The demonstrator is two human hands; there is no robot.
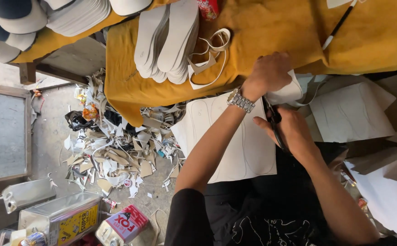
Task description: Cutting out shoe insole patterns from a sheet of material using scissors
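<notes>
My left hand (pixel 271 72), a metal watch on its wrist, is closed on the upper edge of a white sheet (pixel 235 141) that has sole outlines drawn on it. My right hand (pixel 293 131) holds black-handled scissors (pixel 274 122), whose blades are at the sheet's edge just below my left hand. The sheet hangs over my lap against the edge of a table covered in yellow cloth (pixel 262 32). Curled white offcut strips (pixel 212 54) lie on the cloth near my left hand.
Stacks of cut white sole shapes (pixel 166 41) lie on the yellow cloth, with a red can (pixel 207 8) and a pen (pixel 339 23). More white sheets (pixel 351 114) are piled at the right. Paper scraps (pixel 111 150) cover the floor, with metal tins (pixel 66 218) at the lower left.
</notes>
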